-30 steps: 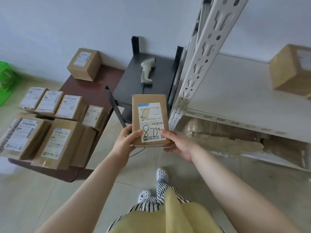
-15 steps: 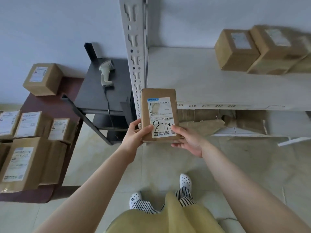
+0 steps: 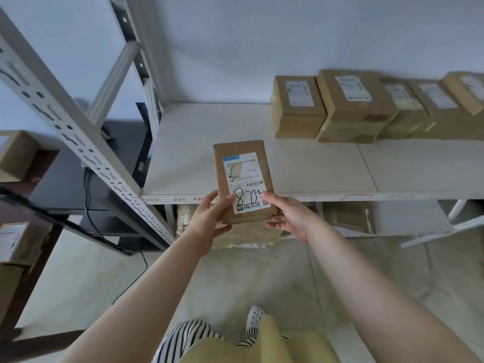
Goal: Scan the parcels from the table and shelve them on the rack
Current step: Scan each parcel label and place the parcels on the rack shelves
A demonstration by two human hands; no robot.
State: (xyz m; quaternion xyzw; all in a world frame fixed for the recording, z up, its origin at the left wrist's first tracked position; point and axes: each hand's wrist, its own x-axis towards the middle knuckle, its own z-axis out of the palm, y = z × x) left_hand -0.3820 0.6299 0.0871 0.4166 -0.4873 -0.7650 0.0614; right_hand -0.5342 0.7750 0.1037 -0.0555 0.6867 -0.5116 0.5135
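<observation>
Soft, even daylight; faint shadows; wide-angle bending at edges; slight motion blur at right.

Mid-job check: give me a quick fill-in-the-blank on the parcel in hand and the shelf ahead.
1. The held parcel is gripped by ____ hands.
2. The number handwritten on its label is ____.
3. The shelved parcels sit toward the shelf's ____ end.
4. The left hand grips the parcel's ____ edge.

Missing words: both; 8732; right; left
</observation>
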